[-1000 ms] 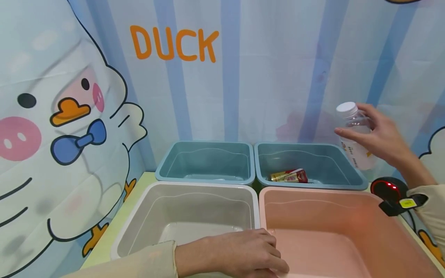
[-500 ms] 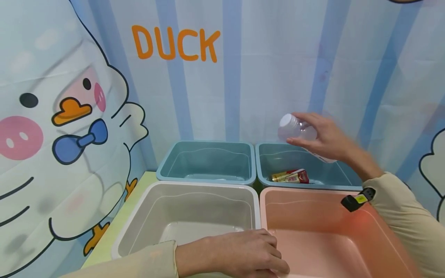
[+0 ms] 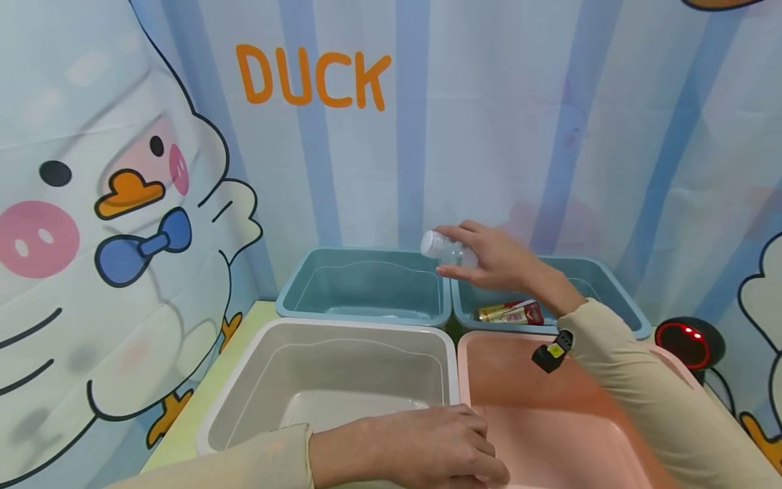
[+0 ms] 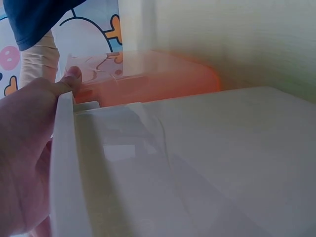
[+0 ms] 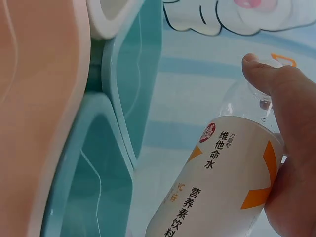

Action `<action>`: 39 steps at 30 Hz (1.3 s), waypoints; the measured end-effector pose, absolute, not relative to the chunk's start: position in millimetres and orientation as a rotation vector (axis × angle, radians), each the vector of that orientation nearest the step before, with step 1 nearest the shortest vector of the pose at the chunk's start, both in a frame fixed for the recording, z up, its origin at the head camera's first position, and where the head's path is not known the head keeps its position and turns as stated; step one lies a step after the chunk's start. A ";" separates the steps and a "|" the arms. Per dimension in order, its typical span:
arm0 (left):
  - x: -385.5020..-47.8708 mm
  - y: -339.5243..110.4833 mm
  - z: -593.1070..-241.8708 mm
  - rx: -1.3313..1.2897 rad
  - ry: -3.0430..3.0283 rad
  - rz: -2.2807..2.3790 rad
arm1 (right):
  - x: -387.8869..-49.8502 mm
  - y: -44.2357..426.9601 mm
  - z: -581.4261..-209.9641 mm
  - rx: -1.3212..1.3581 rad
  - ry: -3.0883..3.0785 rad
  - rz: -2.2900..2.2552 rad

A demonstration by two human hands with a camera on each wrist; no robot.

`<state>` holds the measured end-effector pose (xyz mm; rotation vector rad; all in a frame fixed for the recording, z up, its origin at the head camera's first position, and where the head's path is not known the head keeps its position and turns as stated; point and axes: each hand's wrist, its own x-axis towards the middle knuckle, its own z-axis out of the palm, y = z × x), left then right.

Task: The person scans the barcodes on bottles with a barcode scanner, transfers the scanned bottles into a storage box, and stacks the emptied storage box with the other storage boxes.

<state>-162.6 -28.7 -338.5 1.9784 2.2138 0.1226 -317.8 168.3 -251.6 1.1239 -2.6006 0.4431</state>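
Note:
My right hand (image 3: 497, 261) grips a clear plastic drink bottle (image 5: 217, 177) by its upper part. Its label is white with orange patches and dark lettering. In the head view, the white-capped neck (image 3: 449, 250) points left over the place where the two blue bins meet, and the fingers hide the rest. My left hand (image 3: 427, 445) rests at the near corner between the grey bin (image 3: 330, 324) and the pink bin (image 3: 461, 367), fingers loosely bent. From the left wrist, its thumb shows at the pale rim (image 4: 66, 163).
Behind stand a left blue bin (image 3: 360, 288) and a right blue bin (image 3: 629, 316), the latter holding a red-and-gold can (image 3: 510, 312). A round black device with a red glowing ring (image 3: 690, 343) stands at right. A duck-print curtain (image 3: 476, 136) hangs close behind.
The right hand has carried the bottle left and slightly down from beyond the right blue bin, tipping it from upright to slanted. My left hand stays put.

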 end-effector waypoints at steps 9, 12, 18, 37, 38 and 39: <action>-161.4 -31.0 -339.2 2.035 2.208 0.133 | -325.3 121.8 -259.8 1.244 -2.675 0.349; -161.4 -30.8 -339.0 2.032 2.211 0.125 | -329.0 108.2 -263.3 1.274 -2.668 0.301; -161.0 -30.8 -339.4 2.042 2.213 0.138 | -335.7 84.0 -270.3 1.312 -2.670 0.244; -162.5 -30.2 -338.8 2.044 2.205 0.126 | -353.6 36.3 -285.0 1.270 -2.828 0.205; -162.5 -30.3 -338.9 2.044 2.205 0.124 | -353.4 35.0 -285.3 1.267 -2.829 0.207; -162.6 -30.4 -338.8 2.044 2.205 0.122 | -353.3 33.6 -285.7 1.265 -2.827 0.207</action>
